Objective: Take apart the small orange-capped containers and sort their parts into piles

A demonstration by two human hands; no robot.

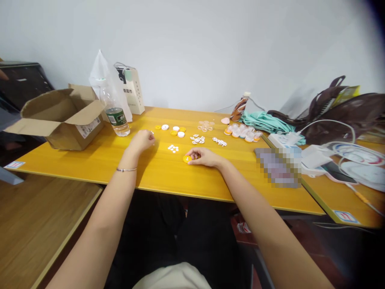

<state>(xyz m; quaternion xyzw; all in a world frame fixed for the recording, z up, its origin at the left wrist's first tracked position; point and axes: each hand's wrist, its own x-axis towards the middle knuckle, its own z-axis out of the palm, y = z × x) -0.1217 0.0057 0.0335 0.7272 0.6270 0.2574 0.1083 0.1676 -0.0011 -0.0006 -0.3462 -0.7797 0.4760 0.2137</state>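
Note:
My right hand (pixel 204 156) is closed on the edge of a round yellow cap (pixel 186 159) with a small white piece at its middle, low over the table. Farther left, my left hand (pixel 143 140), with a bracelet on the wrist, has its fingers pinched together; what they hold, if anything, is too small to make out. Between the hands lie several small white discs (pixel 173 149). Behind them are yellow caps (pixel 173 133) and white caps (pixel 181 134). White pieces with holes (pixel 197 139) form one group, with another white cluster (pixel 219 141) to its right.
Clear domes (pixel 205 125) and a row of assembled domed pieces (pixel 243 133) lie farther back. An open cardboard box (pixel 64 120) and a water bottle (pixel 116 114) stand left. A drink bottle (pixel 240 107), teal cloth (pixel 267 122), power strip (pixel 284 145) and brown bag (pixel 337 116) are right.

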